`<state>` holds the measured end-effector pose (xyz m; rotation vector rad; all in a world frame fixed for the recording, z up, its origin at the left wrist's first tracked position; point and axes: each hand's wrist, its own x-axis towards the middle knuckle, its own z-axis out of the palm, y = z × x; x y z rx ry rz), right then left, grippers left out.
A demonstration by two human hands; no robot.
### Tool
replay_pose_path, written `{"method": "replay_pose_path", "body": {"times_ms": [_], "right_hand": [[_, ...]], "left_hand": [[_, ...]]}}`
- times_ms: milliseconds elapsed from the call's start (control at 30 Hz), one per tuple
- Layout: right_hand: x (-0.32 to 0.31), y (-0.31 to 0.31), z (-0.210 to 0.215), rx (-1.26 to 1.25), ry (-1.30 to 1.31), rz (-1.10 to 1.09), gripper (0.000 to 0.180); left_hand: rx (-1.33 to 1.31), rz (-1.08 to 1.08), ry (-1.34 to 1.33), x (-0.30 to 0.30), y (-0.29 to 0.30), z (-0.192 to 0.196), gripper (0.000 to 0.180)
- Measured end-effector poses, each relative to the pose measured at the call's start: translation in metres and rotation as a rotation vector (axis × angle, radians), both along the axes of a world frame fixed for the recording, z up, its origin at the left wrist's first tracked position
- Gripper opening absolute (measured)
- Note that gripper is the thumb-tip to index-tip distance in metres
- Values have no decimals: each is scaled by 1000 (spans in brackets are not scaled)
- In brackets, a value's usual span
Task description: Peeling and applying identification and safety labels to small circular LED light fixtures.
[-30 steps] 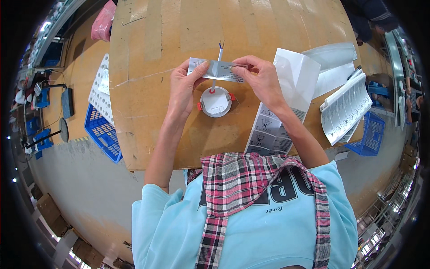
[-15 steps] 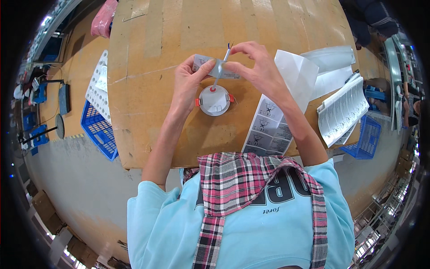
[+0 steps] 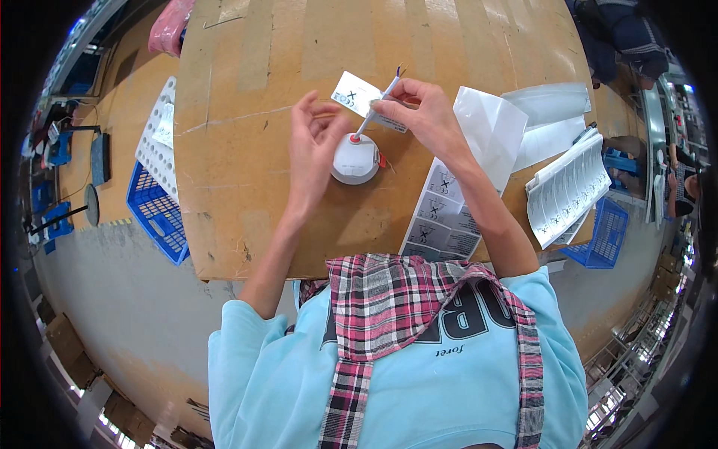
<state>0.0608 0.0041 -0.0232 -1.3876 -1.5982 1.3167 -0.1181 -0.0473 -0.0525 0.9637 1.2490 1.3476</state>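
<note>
A round white device (image 3: 356, 159) with a red spot on top sits on the brown cardboard-covered table (image 3: 247, 172). My right hand (image 3: 419, 112) pinches a thin grey tool (image 3: 372, 112) and a white printed label (image 3: 359, 96); the tool's tip touches the red spot. My left hand (image 3: 313, 142) is beside the device on its left, fingers apart and raised, holding nothing.
A sheet of printed labels (image 3: 441, 217) lies right of the device, with white paper sheets (image 3: 490, 127) and a booklet stack (image 3: 568, 187) farther right. Blue crates (image 3: 153, 209) and a white perforated tray (image 3: 153, 142) stand left of the table. Another person (image 3: 621, 37) is at the top right.
My left hand has let go of the label and opened beside the device. My right hand keeps the label and has tilted the tool down onto the device's red spot.
</note>
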Motion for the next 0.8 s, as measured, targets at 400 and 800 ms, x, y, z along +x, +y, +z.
{"method": "replay_pose_path", "body": {"times_ms": [400,800], "right_hand": [[4,-2,9,-52,-29,-16,28],[10,0,14,217,-40,181,19]], "left_hand": [[13,-152,447,14,-28,7,71],[-182,-627,-301,-31,60,-2,52]]}}
